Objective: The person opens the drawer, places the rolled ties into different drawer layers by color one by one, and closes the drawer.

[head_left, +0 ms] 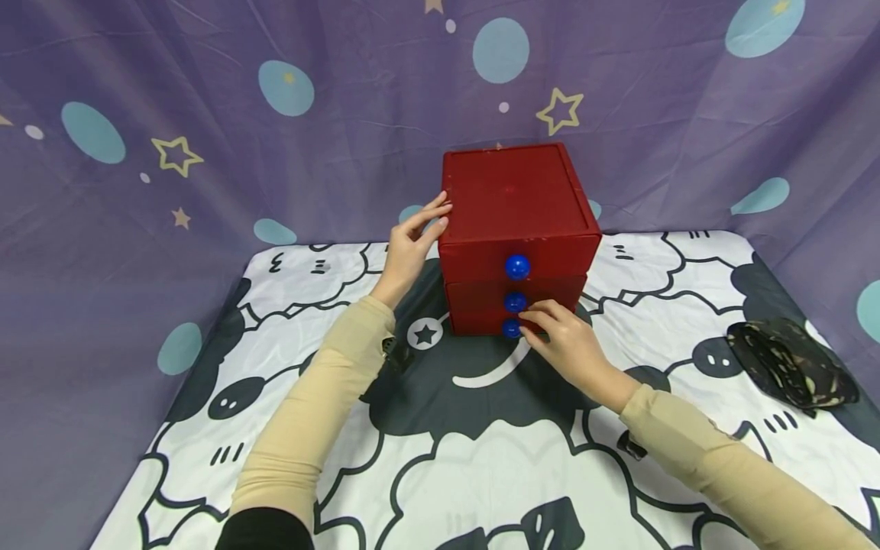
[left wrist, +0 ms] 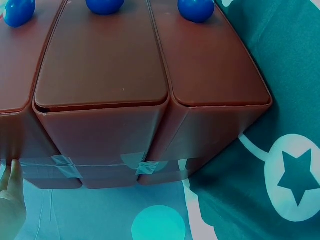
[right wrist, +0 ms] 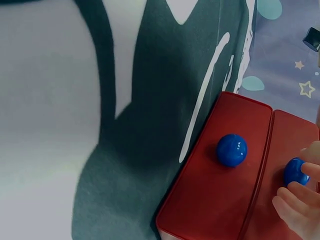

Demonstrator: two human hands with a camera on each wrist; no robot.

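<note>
A red cabinet (head_left: pixel 519 195) with three stacked drawers, all pushed in, stands on the cloth. Each drawer has a round blue knob: a top knob (head_left: pixel 518 266), a middle knob (head_left: pixel 515 302) and a bottom knob (head_left: pixel 512 328). My left hand (head_left: pixel 412 243) rests against the cabinet's left side near the top, fingers extended; its fingers (left wrist: pixel 15 182) touch that side in the left wrist view. Just in front of the lower two knobs is my right hand (head_left: pixel 567 347), thumb and fingers apart. In the right wrist view its fingers (right wrist: pixel 295 200) partly cover the middle knob (right wrist: pixel 295 172); contact is unclear.
A dark camouflage-patterned folded bundle (head_left: pixel 791 363) lies at the right of the table. The tablecloth (head_left: pixel 481 473) has a black-and-white cartoon sheep print. A purple curtain (head_left: pixel 371 153) hangs close behind the cabinet. Clear tape (left wrist: pixel 65 166) runs along the cabinet's side.
</note>
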